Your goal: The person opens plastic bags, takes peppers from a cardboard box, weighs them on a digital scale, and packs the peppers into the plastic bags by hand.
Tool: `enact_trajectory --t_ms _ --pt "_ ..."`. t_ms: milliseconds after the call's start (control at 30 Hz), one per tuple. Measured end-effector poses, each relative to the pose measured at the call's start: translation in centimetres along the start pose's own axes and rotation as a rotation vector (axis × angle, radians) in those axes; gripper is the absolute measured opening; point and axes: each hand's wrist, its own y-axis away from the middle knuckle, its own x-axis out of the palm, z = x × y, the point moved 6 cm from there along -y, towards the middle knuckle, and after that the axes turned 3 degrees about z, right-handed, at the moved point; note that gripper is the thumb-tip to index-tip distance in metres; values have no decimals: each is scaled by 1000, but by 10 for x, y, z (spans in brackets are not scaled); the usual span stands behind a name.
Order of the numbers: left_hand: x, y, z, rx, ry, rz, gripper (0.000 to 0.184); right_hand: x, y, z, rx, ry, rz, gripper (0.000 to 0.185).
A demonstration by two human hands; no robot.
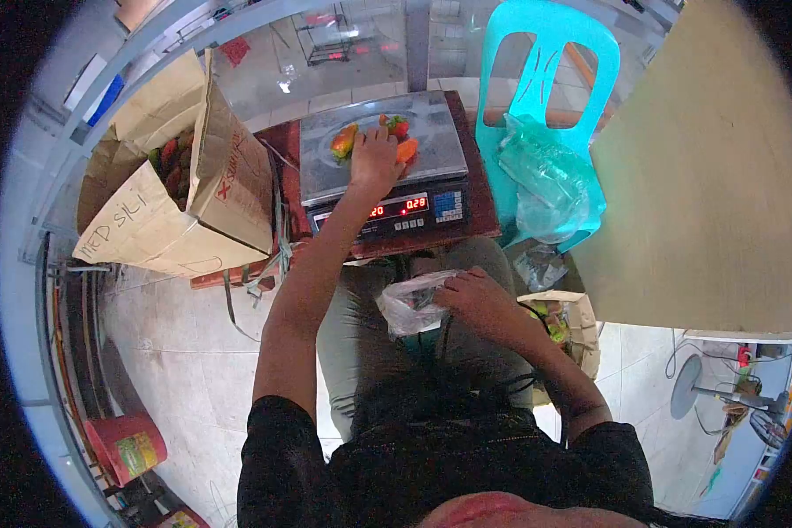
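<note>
My left hand [376,160] reaches onto the metal pan of a digital scale [449,158], its fingers curled down among several red and orange peppers. An orange-yellow pepper [344,141] lies to the left of the fingers, a red pepper [397,127] behind them and an orange pepper [407,150] on their right. Parts of the peppers are covered by the hand. Over my lap, my right hand [472,294] grips the edge of a clear plastic bag [405,308], whose mouth gapes. The scale's red display reads 0.28 at the right.
A cardboard box [229,198] holding dark red and green produce stands left of the scale. At the right, a turquoise chair [554,66] carries plastic bags [546,176]. A paper bag of produce [581,334] sits below, beside a large tan board [704,176].
</note>
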Motion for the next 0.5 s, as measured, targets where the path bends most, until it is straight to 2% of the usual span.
enact_trajectory --t_ms 100,300,400,500 --pt "-13 14 5 21 279 -108 47 -2 1 3 -18 -25 -54 20" --pt "-45 37 30 7 615 -272 41 0 -3 5 -31 0 -44 19" --pt "-54 42 40 -102 734 -157 40 -3 -3 9 -61 -1 -105 17" --pt "-51 45 51 -83 701 -220 40 -6 -5 14 -78 6 -55 17"
